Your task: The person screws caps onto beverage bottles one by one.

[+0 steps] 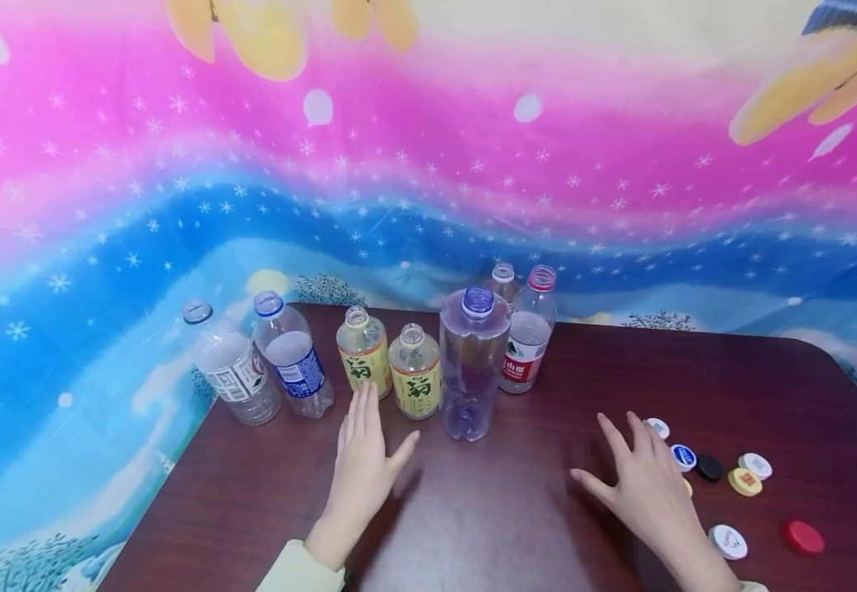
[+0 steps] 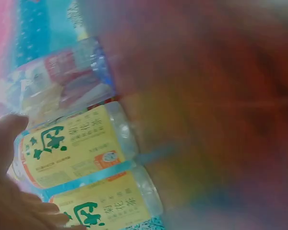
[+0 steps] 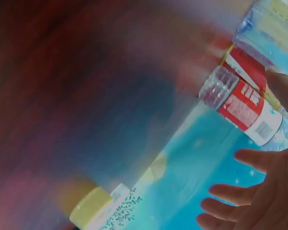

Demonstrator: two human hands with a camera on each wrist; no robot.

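My left hand, fingers straight and thumb spread, is over the table in front of two bottles with yellow labels. In the head view its fingertips overlap the lower part of the left one. A tall purple-tinted bottle stands just right of them. Over the right side of the table, my right hand has loosely spread fingers and holds nothing. Beside and partly behind it lie bottle caps, including a blue one, a black one and a white one. All the bottles are uncapped.
A bottle with a red label and another clear bottle stand behind the purple one. At the left are a white-labelled bottle and a blue-labelled bottle. A red cap lies far right. A printed cloth hangs behind the table.
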